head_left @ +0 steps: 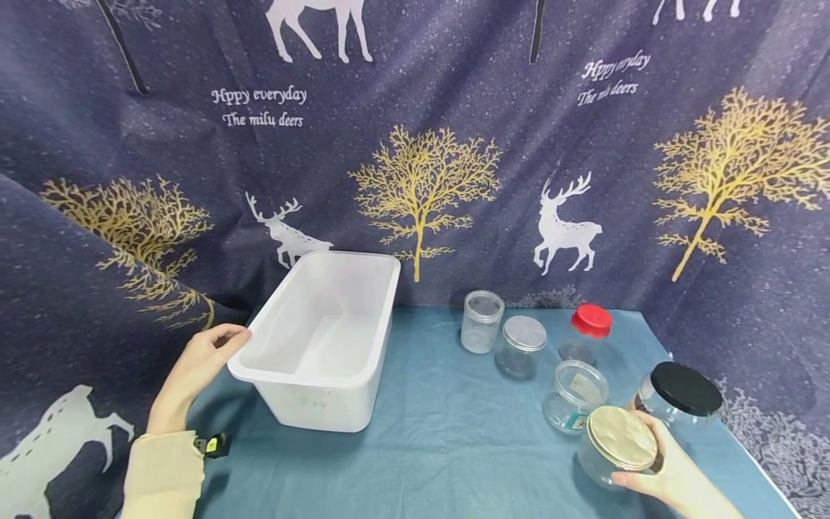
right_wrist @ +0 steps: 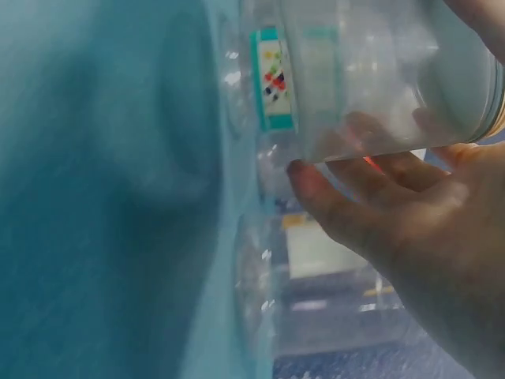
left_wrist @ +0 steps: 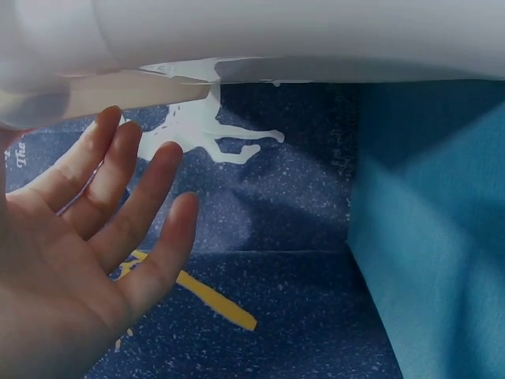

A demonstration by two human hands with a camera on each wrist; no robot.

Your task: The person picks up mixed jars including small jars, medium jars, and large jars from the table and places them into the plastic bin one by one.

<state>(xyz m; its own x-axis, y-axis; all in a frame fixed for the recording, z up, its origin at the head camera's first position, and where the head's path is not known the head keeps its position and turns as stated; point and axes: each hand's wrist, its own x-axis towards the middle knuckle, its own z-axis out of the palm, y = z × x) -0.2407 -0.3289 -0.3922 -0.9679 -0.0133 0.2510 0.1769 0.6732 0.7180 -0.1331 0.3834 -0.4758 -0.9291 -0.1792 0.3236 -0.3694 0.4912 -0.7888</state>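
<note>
My right hand (head_left: 655,461) grips a clear jar (right_wrist: 379,71) with a gold lid (head_left: 622,436), its fingers around the side. In the right wrist view the jar's base is above the blue tabletop, with a shadow below. My left hand (head_left: 204,360) is at the left rim of a deep white plastic bin (head_left: 318,407). In the left wrist view the left fingers (left_wrist: 130,205) are spread and bent beneath the rim; the thumb is mostly hidden. Close behind the gripped jar stands a clear jar with a clear lid and a label (head_left: 577,400).
A black-lidded jar (head_left: 684,393) stands at the right edge, partly behind my right hand. Farther back are a red-lidded jar (head_left: 586,331), a silver-lidded jar (head_left: 521,346) and a tall clear jar (head_left: 482,324). A dark patterned cloth (head_left: 454,94) hangs behind the blue-covered table (head_left: 441,461).
</note>
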